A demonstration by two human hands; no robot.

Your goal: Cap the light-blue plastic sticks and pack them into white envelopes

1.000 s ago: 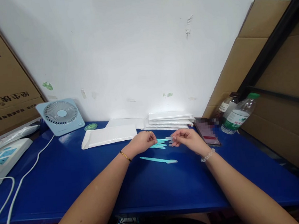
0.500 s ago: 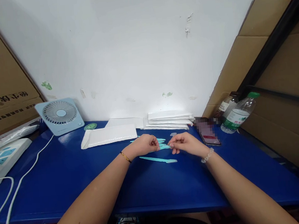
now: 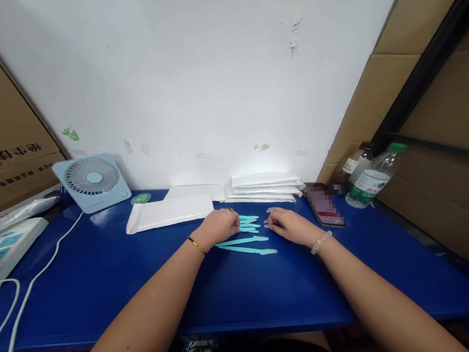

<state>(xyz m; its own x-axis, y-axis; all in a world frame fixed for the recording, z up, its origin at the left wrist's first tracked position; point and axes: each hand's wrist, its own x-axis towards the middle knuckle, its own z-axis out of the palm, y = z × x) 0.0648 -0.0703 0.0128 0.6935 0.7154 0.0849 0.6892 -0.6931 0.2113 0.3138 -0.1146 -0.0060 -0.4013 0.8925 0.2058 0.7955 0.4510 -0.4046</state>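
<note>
Several teal eyebrow razors (image 3: 250, 224) lie in a loose group on the blue table. My left hand (image 3: 221, 225) is over their handle ends, its thumb and fingers pinched on one of the razors; its palm hides the handles. In front of the group, two more eyebrow razors (image 3: 247, 249) rest apart, their heads pointing right. My right hand (image 3: 291, 226) is just right of the razor heads with curled fingers. Small clear plastic pieces (image 3: 266, 224) are at its fingertips; whether it grips one is unclear. Another clear piece (image 3: 270, 210) lies just behind them.
White padded envelopes (image 3: 170, 213) lie at back left, and a stack of them (image 3: 265, 181) is against the wall. A phone (image 3: 327, 211) and bottles (image 3: 370, 183) stand or lie on the right. On the left are a blue fan (image 3: 94, 180), a power strip (image 3: 8, 248) and cables.
A second razor now lies beside the front one. My left hand has moved slightly left onto the grouped razors. My hands have drawn apart, and clear pieces show by my right fingertips.
</note>
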